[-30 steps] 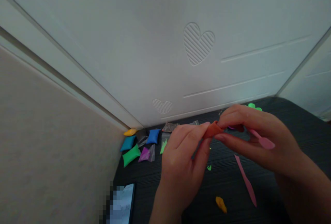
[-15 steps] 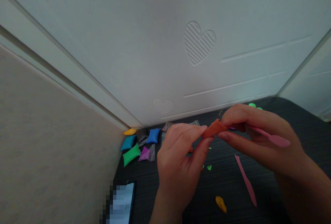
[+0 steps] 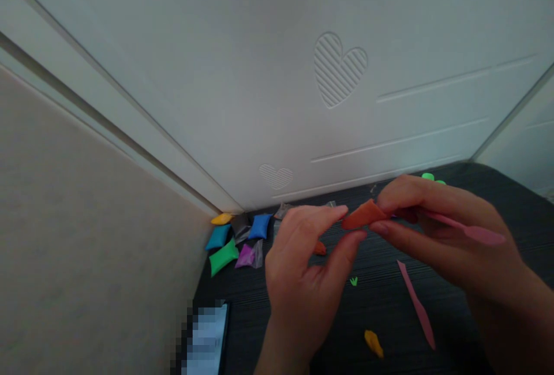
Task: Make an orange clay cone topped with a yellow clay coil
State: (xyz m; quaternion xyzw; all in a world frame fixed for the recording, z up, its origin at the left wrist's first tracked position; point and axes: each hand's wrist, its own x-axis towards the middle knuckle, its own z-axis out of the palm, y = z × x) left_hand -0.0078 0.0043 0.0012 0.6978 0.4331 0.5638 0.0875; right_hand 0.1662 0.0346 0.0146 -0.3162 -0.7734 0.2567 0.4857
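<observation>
My right hand (image 3: pixel 450 225) pinches a cone-like piece of orange modelling clay (image 3: pixel 361 215) between thumb and fingertips, above the table. Tucked in the same hand is a pink plastic modelling tool (image 3: pixel 480 233), its flat end sticking out to the right. My left hand (image 3: pixel 307 265) is at the clay's left end, thumb and forefinger parted around it; whether a fingertip still touches it is hard to tell. Below the hands, a second pink modelling tool (image 3: pixel 418 306) and a yellow clay lump (image 3: pixel 373 343) lie on the dark table (image 3: pixel 329 340).
Beyond my left hand sit clay packets: green (image 3: pixel 224 257), purple (image 3: pixel 246 255), blue (image 3: pixel 260 226), teal (image 3: pixel 217 237) and yellow (image 3: pixel 222 218). A small green clay piece (image 3: pixel 354 281) and an orange lump (image 3: pixel 319 247) lie nearer. A phone (image 3: pixel 205 337) rests front left. A white panel (image 3: pixel 216 104) rises behind.
My left thumb and forefinger have parted from their pinch on the orange clay. The clay stays in my right hand, tilted a little differently. The view has shifted slightly.
</observation>
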